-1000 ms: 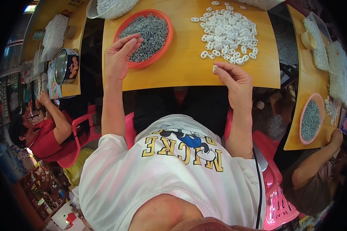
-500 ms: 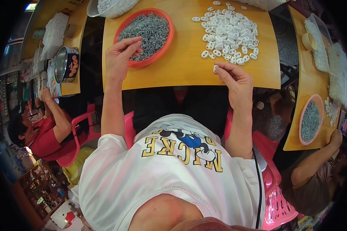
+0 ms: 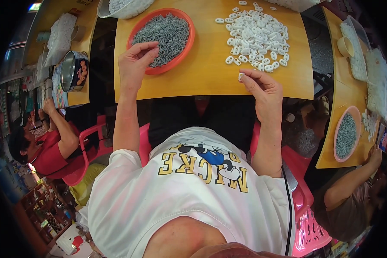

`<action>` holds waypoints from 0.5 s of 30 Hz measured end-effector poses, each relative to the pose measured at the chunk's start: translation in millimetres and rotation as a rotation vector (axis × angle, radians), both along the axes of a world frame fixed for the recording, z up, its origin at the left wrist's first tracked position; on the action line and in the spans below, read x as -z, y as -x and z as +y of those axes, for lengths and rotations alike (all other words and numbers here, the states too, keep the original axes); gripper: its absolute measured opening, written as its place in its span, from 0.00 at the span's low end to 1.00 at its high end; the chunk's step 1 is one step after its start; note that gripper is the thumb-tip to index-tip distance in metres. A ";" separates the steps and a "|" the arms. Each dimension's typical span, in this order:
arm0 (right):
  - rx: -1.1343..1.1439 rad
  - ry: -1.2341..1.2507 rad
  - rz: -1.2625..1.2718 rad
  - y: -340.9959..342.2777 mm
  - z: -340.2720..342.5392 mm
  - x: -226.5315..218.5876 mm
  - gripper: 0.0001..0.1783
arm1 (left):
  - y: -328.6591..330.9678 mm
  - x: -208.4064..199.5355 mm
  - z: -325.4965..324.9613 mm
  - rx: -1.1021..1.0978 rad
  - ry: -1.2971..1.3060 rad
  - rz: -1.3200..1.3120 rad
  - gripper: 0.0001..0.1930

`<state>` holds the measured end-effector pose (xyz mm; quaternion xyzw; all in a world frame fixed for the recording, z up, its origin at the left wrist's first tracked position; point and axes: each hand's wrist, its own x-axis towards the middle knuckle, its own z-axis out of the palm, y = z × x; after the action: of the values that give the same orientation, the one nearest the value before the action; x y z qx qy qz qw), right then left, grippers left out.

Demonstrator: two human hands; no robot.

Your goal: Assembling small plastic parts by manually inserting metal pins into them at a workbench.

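My left hand (image 3: 134,61) is at the near left rim of an orange-red bowl (image 3: 181,61). Its thumb and forefinger are pinched over the grey screws (image 3: 170,34) heaped in the bowl; whatever may be between the fingertips is too small to make out. At the table's front edge my right hand (image 3: 264,86) grips a small white plastic piece (image 3: 241,77) between thumb and fingers. Just beyond that hand lies a loose pile of white oval plastic pieces with two holes (image 3: 258,36), spread over the yellow tabletop (image 3: 206,64).
Clear containers of white pieces (image 3: 127,7) stand along the far edge. To the left, a person in red (image 3: 58,150) sits by a table with a round tin (image 3: 73,72). Another person (image 3: 348,198) works at the right table, beside a pink bowl of screws (image 3: 347,134).
My left fingertips have drawn closer together over the bowl's screws. The right hand stays nearly in place, with the white piece in its fingers.
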<state>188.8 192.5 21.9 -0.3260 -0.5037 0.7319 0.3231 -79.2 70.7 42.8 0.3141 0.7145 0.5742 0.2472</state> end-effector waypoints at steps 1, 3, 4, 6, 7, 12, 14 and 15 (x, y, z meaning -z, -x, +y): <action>-0.001 0.001 -0.001 0.1 0.1 0.4 0.10 | -2.4 -1.3 0.3 0.005 0.043 0.152 0.07; 0.001 -0.002 -0.002 -0.1 -0.2 0.6 0.10 | -11.3 -8.8 0.8 0.048 0.117 0.314 0.07; 0.006 -0.005 -0.002 -0.1 -0.3 0.7 0.10 | -15.1 -11.0 1.9 0.095 0.192 0.476 0.07; 0.003 -0.002 0.002 0.1 -0.3 1.2 0.10 | -19.7 -10.3 4.2 0.128 0.228 0.549 0.07; 0.003 0.002 0.006 0.1 -0.4 1.3 0.10 | -21.8 -10.1 5.3 0.164 0.265 0.623 0.07; 0.005 -0.001 -0.003 -0.3 -0.5 -0.8 0.09 | -29.1 -10.3 13.6 0.169 0.278 0.714 0.07; 0.004 0.006 -0.002 -0.4 -0.4 -0.6 0.09 | -30.1 -9.6 15.9 0.145 0.273 0.678 0.07; 0.005 0.003 -0.011 -0.1 -0.4 -0.5 0.09 | -30.0 -9.4 16.8 0.166 0.240 0.715 0.07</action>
<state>188.9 192.2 22.4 -0.3319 -0.5035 0.7301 0.3214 -49.2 87.5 52.2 0.5202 0.7898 0.3188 0.0630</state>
